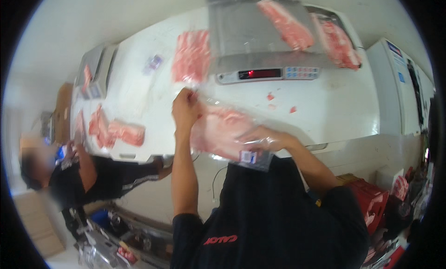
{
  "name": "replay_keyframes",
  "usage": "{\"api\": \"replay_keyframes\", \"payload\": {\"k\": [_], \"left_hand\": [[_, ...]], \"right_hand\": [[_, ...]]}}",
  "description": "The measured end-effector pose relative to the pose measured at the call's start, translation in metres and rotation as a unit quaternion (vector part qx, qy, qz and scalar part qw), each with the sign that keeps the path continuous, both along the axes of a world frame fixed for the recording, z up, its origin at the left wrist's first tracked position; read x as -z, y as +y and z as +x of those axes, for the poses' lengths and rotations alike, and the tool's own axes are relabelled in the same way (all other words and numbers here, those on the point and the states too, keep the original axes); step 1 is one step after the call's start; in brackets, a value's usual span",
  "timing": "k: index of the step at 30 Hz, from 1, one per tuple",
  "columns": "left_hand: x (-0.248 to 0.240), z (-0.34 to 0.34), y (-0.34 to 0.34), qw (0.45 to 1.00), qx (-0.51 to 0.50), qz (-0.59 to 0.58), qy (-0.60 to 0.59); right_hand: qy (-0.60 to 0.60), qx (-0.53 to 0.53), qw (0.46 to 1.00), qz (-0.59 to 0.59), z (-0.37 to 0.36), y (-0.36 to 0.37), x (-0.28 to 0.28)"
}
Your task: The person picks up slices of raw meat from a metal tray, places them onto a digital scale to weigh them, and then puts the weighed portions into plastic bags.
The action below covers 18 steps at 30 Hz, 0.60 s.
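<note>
A clear plastic bag with a slab of pale pink raw meat in it is held up at the near edge of the white table. My left hand is closed at the bag's left end, its fingertips pinching the plastic. At the other end my right hand grips the bag, with plastic lying partly over the fingers. I cannot tell whether those fingers are inside it. A printed label shows at the bag's lower right corner. Just beyond my left hand lies a packed slab of sliced meat.
A scale with a lit display stands on the white table, a meat strip on its plate. More meat lies right of it. Meat pieces and a second scale are left, near another person. Red crates stand lower right.
</note>
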<state>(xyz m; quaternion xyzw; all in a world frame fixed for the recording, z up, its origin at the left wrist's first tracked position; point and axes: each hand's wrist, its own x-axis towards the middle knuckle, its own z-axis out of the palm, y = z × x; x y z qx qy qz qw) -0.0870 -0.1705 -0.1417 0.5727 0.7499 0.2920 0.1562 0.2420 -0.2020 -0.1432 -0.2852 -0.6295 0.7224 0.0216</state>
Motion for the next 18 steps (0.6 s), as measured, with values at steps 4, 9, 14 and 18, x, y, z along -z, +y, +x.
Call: {"api": "replay_keyframes", "payload": {"k": [4,9,14,18], "left_hand": [[-0.006,0.012,-0.010,0.999,-0.036,0.014,0.033],[-0.015,0.041,-0.013,0.993,-0.058,0.107,0.009],[-0.078,0.101,-0.015,0.974,0.012,0.222,-0.040],[-0.103,0.135,-0.016,0.963,0.066,0.247,-0.083]], "right_hand": [[-0.081,0.003,0.992,0.093,0.059,0.001,-0.047],[-0.034,0.334,0.782,0.524,0.110,0.097,-0.138],[-0.341,0.287,0.714,0.540,0.094,0.255,-0.115],[-0.299,0.258,0.808,0.437,0.100,0.285,-0.132]]}}
